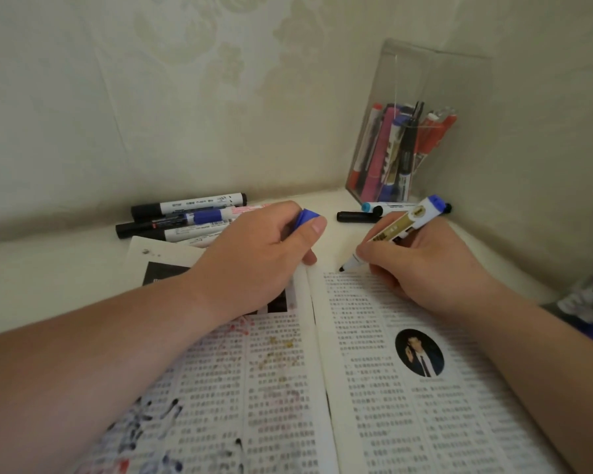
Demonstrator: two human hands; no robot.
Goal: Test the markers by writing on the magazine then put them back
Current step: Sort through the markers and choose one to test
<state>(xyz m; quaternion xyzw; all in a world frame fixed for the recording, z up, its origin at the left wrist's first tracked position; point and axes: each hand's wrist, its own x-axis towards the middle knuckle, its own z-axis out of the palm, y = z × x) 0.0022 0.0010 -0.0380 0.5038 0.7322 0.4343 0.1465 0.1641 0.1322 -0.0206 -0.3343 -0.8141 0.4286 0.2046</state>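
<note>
The right hand (435,268) has its grip around a blue whiteboard marker (396,230), tip on the open magazine (408,388). The left hand (257,254) pinches the blue cap (305,218).

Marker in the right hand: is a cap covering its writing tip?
No: the marker in the right hand shows a bare dark tip over the magazine, while the left hand pinches a blue cap.

An open magazine (374,388) lies on the bench (48,268). Behind its left page lie loose markers (185,217). A box (459,97) holding others stands back right, with more markers (356,216) lying before it.
</note>
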